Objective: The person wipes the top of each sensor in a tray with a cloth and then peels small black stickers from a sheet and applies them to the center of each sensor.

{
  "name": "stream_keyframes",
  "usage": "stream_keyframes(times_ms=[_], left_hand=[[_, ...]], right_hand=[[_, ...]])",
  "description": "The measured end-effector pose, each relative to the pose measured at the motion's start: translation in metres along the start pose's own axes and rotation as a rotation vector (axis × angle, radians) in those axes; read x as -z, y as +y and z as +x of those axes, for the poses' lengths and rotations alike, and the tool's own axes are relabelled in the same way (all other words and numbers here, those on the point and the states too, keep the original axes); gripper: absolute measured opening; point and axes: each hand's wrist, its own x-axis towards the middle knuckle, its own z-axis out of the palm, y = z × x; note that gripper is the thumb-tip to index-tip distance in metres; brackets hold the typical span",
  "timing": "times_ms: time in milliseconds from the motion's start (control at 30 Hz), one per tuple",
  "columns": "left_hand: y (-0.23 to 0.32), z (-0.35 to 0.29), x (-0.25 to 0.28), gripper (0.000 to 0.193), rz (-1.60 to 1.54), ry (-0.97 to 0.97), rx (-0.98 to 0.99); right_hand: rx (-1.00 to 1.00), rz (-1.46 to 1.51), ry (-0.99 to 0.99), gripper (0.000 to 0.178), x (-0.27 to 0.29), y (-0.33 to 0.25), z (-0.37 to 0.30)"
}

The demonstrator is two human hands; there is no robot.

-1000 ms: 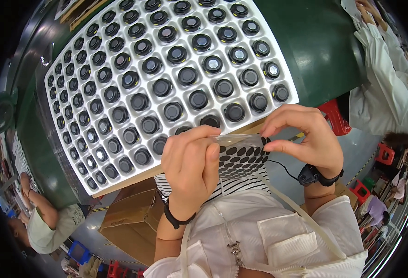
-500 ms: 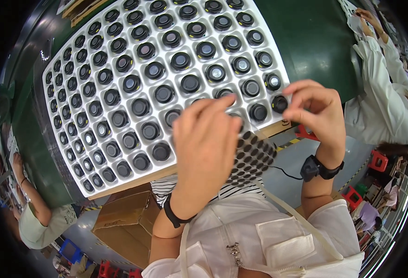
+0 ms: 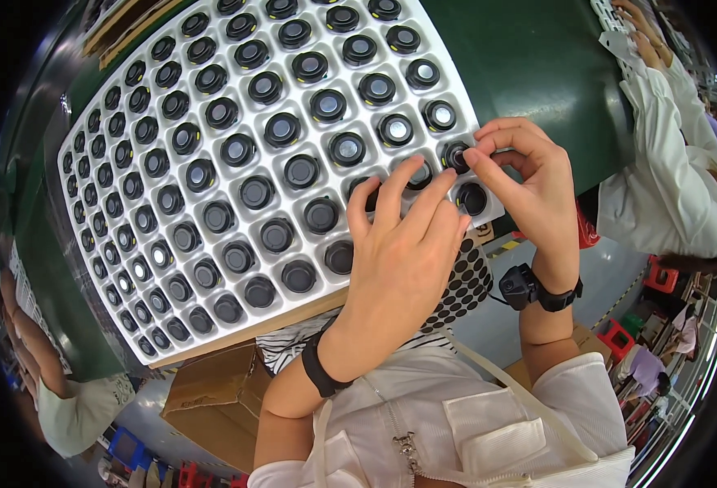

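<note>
A green bench (image 3: 529, 57) carried the work. A brown cardboard box (image 3: 212, 398) sat below its near edge. A co-worker's white sleeve (image 3: 668, 171) occupied the right side.

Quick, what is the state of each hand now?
Left hand: open, resting on the white tray.
Right hand: fingertips pinched at a round black part.

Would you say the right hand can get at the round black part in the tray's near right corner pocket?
Probably yes: the right hand hovers just above that round black part, nothing covering it; the left hand lies farther left.
</note>
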Motion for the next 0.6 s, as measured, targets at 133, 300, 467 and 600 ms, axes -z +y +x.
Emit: stream_keyframes(times_ms=[133, 300, 467, 600], left_hand=[[0.0, 0.001, -0.001, 0.015, 0.014, -0.006, 0.009], [0.0, 0.0, -0.001, 0.015, 0.02, 0.0, 0.016], [-0.003, 0.0, 0.005, 0.014, 0.028, 0.003, 0.005], [-0.009, -0.009, 0.023, 0.01, 0.065, 0.143, 0.038]], right_hand=[[-0.005, -0.021, 0.006, 0.011, -0.003, -0.001, 0.0], [-0.019, -0.066, 0.014, 0.011, -0.005, 0.001, 0.0], [0.037, -0.015, 0.051, 0.015, -0.005, -0.001, -0.003], [0.089, 0.032, -0.194, 0.021, 0.024, -0.007, -0.016]])
